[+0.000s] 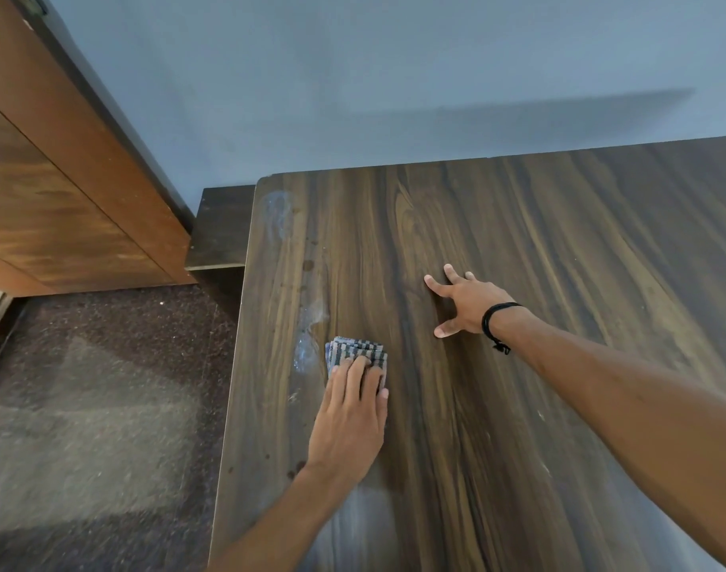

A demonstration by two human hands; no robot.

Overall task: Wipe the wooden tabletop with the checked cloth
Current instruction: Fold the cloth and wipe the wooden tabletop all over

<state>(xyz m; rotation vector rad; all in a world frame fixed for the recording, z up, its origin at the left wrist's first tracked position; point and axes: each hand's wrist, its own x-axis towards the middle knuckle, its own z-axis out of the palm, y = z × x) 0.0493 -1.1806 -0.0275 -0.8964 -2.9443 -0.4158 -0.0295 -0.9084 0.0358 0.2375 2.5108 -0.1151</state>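
A dark wooden tabletop (518, 249) fills the right side of the head view. A folded blue-and-white checked cloth (355, 352) lies on it near the left edge. My left hand (351, 423) presses flat on the cloth's near half, fingers together. My right hand (464, 301), with a black cord on the wrist, rests on the bare wood further right with its fingers spread and nothing in it. White dusty smears (279, 212) and dark spots (307, 265) run along the left strip of the top, just left of the cloth.
The table's far edge meets a blue wall (394, 76). A low dark ledge (221, 229) sits beside the far-left corner. A brown wooden cabinet (64, 179) stands at the left. Speckled dark floor (105, 406) lies beyond the table's left edge.
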